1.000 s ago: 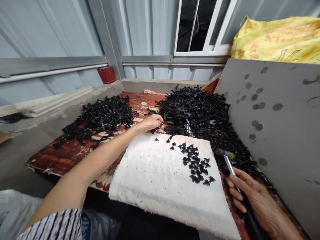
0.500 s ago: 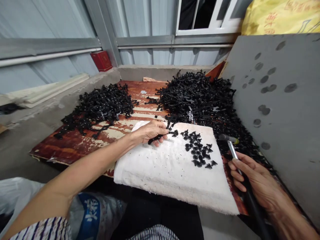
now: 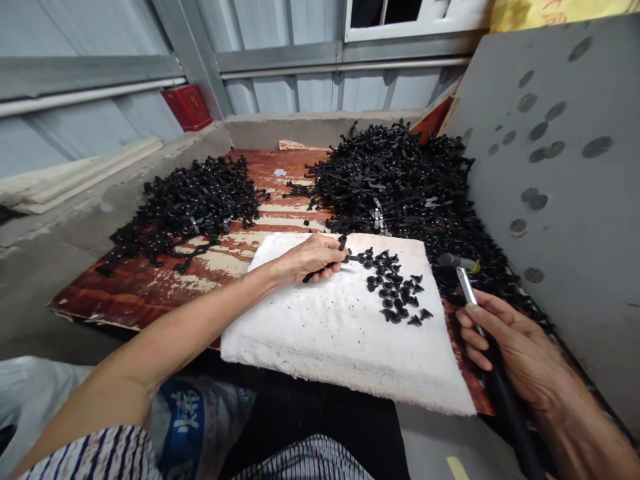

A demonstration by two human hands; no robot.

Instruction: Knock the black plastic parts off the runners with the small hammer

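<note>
My left hand (image 3: 316,259) is closed on a slim black strip-like part (image 3: 342,243), held over the upper middle of a white towel (image 3: 295,333). Dark ends of the part stick out on both sides of the fingers. Just right of that hand, several small black knob-like pieces (image 3: 393,288) lie loosely grouped on the towel. Off the towel's right edge, my right hand (image 3: 505,340) grips a hammer (image 3: 466,287) with a black handle and a silver shaft. Its small head is grey with a yellowish end and is raised close to the black parts behind it.
A large heap of black strip parts (image 3: 390,177) covers the back right of the worn red-brown board (image 3: 240,257). A smaller heap (image 3: 195,197) sits on the left. A grey spotted panel (image 3: 565,173) walls off the right side. A red box (image 3: 187,107) stands in the back corner.
My left hand has moved slightly right across the towel, closer to the small black pieces. My right hand keeps hold of the hammer almost unmoved. The view has tilted down slightly.
</note>
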